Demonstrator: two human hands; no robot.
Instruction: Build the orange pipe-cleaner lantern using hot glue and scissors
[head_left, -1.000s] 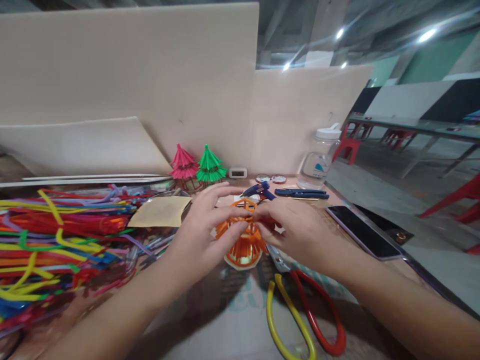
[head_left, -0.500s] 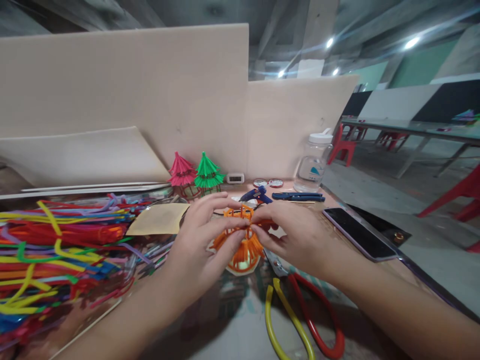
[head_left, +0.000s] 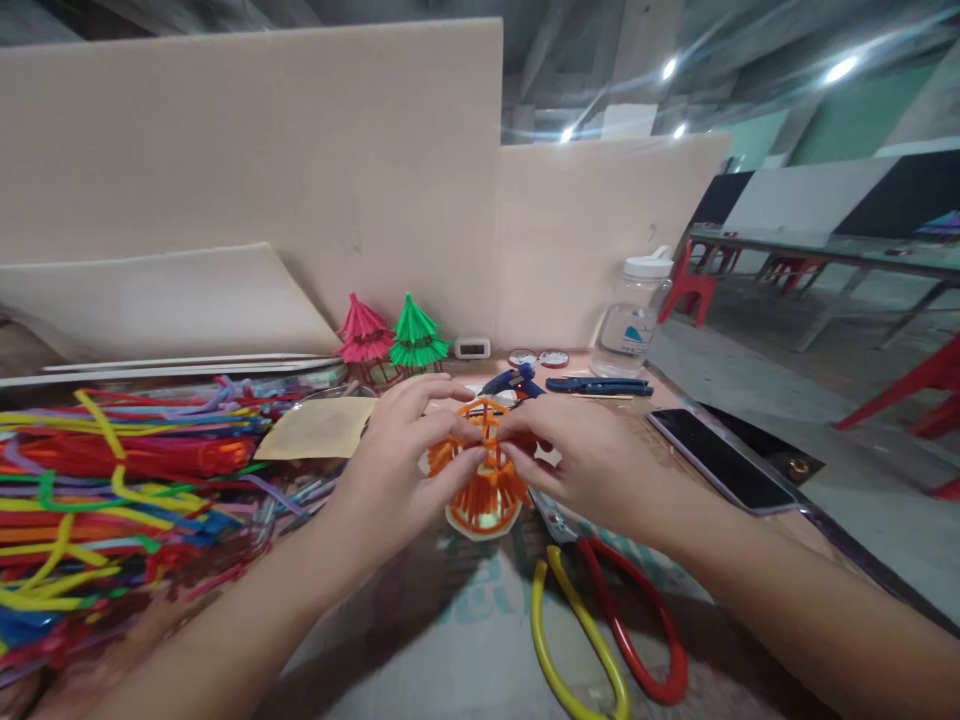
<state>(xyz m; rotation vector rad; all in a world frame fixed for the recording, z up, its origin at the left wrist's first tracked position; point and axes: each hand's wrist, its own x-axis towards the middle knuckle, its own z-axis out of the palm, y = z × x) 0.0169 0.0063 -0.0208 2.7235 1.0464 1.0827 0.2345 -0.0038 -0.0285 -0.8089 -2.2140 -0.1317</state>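
Observation:
An orange pipe-cleaner piece (head_left: 486, 490) stands on a pale round base in front of me, with fringe around it and an open frame on top. My left hand (head_left: 420, 450) pinches its upper part from the left. From the right, my right hand (head_left: 570, 450) has thumb and forefinger closed on the same orange piece. The fingertips nearly meet at its middle, and the exact bit between them is hard to see. Scissors (head_left: 609, 630) with one yellow and one red handle lie just below my right hand.
Colourful pipe cleaners (head_left: 112, 500) heap at the left. Behind stand pink (head_left: 364, 330) and green (head_left: 416, 335) tree shapes, a small display (head_left: 472, 348) and a glue gun (head_left: 514, 380). A bottle (head_left: 631, 320), blue cutter (head_left: 600, 386) and phone (head_left: 720, 460) are at the right.
The view has shifted slightly. My fingertips have parted a little and the orange frame's top now shows more between them; both hands stay at the piece.

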